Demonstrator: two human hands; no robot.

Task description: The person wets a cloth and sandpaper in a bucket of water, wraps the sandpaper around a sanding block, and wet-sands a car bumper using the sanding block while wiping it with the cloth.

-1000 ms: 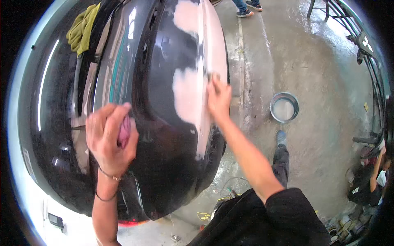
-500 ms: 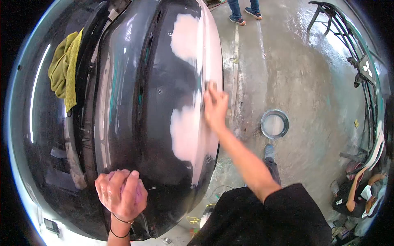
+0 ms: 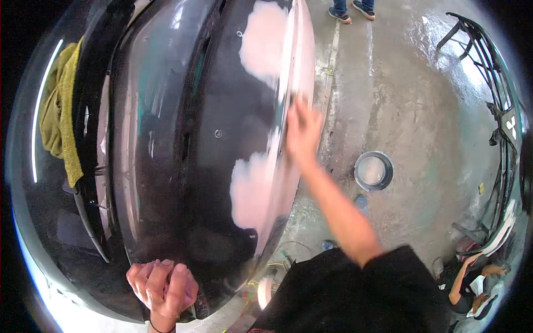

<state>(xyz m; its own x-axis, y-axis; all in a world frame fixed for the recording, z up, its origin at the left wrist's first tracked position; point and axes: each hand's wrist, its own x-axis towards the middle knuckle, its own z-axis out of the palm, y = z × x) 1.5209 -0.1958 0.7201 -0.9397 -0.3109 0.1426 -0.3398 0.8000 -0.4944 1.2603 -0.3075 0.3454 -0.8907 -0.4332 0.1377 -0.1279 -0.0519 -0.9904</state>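
A dark car hood fills the left half of the view, with pale pink filler patches along its right edge. My right hand presses its fingers on the pink edge strip. A small dark piece shows at its fingertips, partly hidden and blurred. Low on the hood, my left hand is closed around a soft pinkish-purple wad; I cannot tell whether this is a sponge or a cloth. An olive-green cloth lies near the windshield, well away from both hands.
A round basin holding cloudy liquid stands on the wet floor. Another person's legs are at the top. A black frame with a three-diamond emblem stands at right, near a crouching person. A cable lies below the hood.
My view has shifted, so the hood and cloth appear farther left. My right hand has moved slightly up along the pink edge. The left hand keeps hold of the pinkish-purple wad.
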